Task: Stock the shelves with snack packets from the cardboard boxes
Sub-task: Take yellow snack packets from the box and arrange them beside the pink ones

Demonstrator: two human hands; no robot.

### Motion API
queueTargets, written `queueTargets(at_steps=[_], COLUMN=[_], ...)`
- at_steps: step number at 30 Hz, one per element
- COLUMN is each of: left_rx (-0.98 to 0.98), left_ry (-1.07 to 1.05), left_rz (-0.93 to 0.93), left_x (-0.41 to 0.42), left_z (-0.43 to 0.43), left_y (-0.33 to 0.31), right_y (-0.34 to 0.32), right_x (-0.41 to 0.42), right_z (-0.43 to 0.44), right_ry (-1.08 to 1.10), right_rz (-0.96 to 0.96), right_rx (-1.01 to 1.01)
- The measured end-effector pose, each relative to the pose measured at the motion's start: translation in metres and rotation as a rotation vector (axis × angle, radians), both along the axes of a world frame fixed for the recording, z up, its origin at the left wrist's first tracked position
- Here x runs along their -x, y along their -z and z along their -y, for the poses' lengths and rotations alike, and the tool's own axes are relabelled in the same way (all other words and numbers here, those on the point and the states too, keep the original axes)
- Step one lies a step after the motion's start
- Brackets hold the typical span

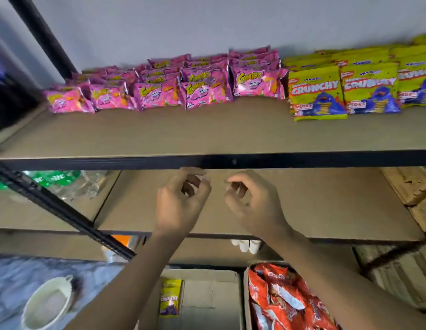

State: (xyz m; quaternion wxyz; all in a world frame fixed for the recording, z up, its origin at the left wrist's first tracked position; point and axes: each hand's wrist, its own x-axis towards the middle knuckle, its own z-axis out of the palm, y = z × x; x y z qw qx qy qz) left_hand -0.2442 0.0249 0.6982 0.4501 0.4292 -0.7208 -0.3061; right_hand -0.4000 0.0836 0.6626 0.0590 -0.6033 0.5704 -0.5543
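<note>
At the far left a black upright post point(40, 32) of the rack rises against the pale wall, and a black diagonal brace point(64, 210) crosses below it. Low in the left corner a white bowl point(47, 303) sits on a bluish patterned surface. Behind the brace, green-labelled plastic bottles point(64, 182) lie on a lower shelf board.

On the top shelf point(207, 134), pink snack packets point(159, 94) stand in rows at the back, from the left end to about the middle; the front strip of the board is bare. Just under the shelf's black front rail the left hand point(181, 203) hovers in front of the middle shelf point(314, 206), released, fingers loosely curled with nothing in them. Close beside it, apart, the right hand point(252, 206) is the same: loosely curled and holding nothing.

Below the forearms an open cardboard box point(212, 301) holds a single yellow-green Crunchy packet point(170, 297) leaning against its left wall. Touching it on the right, a second cardboard box point(246, 301) is heaped with orange-red snack packets point(285, 303). Small white bottles point(246, 245) hang out from under the middle shelf's edge.

Right of the pink rows, touching them, yellow-green Crunchy packets point(345, 91) stand in stacked rows on the top shelf to the frame edge. At far right, brown corrugated bundles point(412, 186) rest on the middle shelf
</note>
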Motion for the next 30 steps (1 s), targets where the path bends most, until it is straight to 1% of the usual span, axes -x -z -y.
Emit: queueTargets(at_steps=[4, 7, 11, 16, 21, 26, 30], left_rx=[-0.156, -0.320, -0.517, -0.711, -0.915, -1.033, -1.108], left_ry=[-0.105, -0.199, -0.329, -0.407, -0.432, -0.447, -0.435], left_rz=[0.041, 0.045, 0.124, 0.150, 0.204, 0.294, 0.357], left_x=[-0.073, -0.124, -0.191, -0.255, -0.295, -0.311, -0.316], left_z=[0.006, 0.007, 0.004, -0.007, -0.009, 0.001, 0.012], left_y=[0.064, 0.119, 0.198, 0.285, 0.384, 0.483, 0.569], right_y=[0.065, 0.116, 0.188, 0.278, 0.368, 0.468, 0.555], right_x=[-0.058, -0.096, -0.142, -0.189, -0.222, -0.245, -0.257], right_z=[0.015, 0.025, 0.032, 0.036, 0.043, 0.055, 0.065], right_ry=[-0.109, -0.168, -0.261, -0.300, -0.313, -0.276, -0.232], right_rz=[0.053, 0.090, 0.039, 0.032, 0.034, 0.107, 0.188], right_rx=[-0.188, -0.320, -0.565, -0.799, -0.996, -1.151, -1.223])
